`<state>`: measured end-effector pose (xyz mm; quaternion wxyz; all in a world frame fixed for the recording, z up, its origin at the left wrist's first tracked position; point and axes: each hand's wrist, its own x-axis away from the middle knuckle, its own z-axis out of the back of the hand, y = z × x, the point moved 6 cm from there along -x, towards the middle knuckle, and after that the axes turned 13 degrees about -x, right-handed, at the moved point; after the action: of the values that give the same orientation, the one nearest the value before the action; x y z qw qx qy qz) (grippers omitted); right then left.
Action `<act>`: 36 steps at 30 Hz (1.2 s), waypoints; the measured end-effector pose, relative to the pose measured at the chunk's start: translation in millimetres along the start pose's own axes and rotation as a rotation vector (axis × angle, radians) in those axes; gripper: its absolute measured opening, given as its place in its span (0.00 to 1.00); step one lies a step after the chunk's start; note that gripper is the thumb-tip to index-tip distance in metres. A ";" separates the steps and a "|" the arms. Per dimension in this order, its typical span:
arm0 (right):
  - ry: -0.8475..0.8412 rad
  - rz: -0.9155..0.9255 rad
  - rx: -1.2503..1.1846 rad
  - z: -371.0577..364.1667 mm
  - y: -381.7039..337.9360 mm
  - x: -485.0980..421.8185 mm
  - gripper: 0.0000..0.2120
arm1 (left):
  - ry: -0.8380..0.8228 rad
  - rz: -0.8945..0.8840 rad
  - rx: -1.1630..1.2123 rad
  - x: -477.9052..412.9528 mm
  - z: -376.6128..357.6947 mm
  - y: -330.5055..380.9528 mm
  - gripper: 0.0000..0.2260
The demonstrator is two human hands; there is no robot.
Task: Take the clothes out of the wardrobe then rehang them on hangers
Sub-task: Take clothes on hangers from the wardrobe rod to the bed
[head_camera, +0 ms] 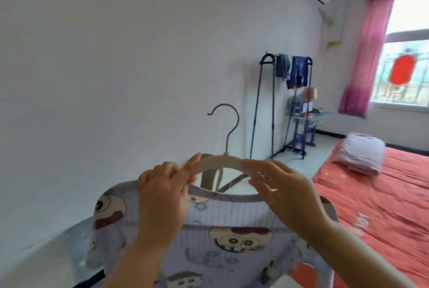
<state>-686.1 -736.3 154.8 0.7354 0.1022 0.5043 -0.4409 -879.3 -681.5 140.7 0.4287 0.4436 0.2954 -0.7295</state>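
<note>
In front of the white wall (116,67), a pale hanger (220,162) with a metal hook is held up. A lilac striped top (232,225) printed with cartoon faces hangs on it. The left hand (162,197) curls round the hanger's left arm and the top's shoulder. The right hand (285,195) pinches the right arm, fingers over, thumb under. An orange-covered bed (383,206) lies close on the right, its edge just beside the top. A black clothes rack (262,106) stands well apart along the wall.
</note>
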 end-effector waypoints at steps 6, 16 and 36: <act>0.039 -0.107 0.223 118.4 77.0 54.8 0.24 | -0.055 -0.076 0.372 -17.3 -65.8 146.5 0.34; 0.062 -0.247 0.553 207.2 209.4 90.4 0.26 | -0.122 -0.187 0.656 -60.9 -193.0 294.8 0.26; 0.123 -0.416 0.732 237.9 471.6 63.5 0.27 | -0.283 -0.284 0.859 -155.6 -458.9 442.2 0.21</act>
<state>-170.1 -634.1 75.0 0.5145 0.2785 0.3673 -0.7231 -268.9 -455.2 60.2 0.1388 0.4321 -0.0367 -0.8903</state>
